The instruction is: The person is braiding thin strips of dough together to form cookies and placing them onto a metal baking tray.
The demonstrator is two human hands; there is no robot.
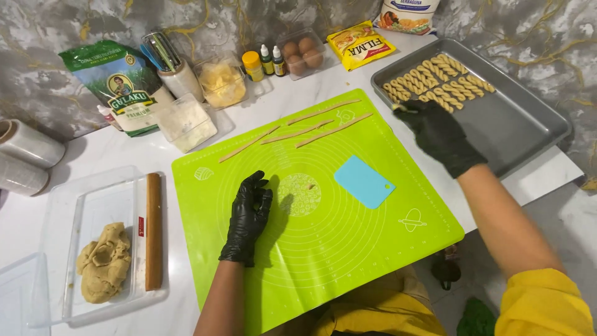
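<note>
Small twisted dough stick [398, 107]: soft, light, easily deformed; support along its length. Pinched by black-gloved right hand [439, 133] over grey metal baking tray [522, 124] at surface's far right corner. Black-gloved left hand [249, 214]: open, flat on green silicone mat [348, 249].

A white table [74, 155] carried a green baking mat [348, 249], a grey baking tray [516, 124], a clear tub [74, 218] of dough, a sugar bag [121, 84] and two film rolls [25, 155].

Glossy black gloves [249, 214], matt metal tray [522, 124]
</note>
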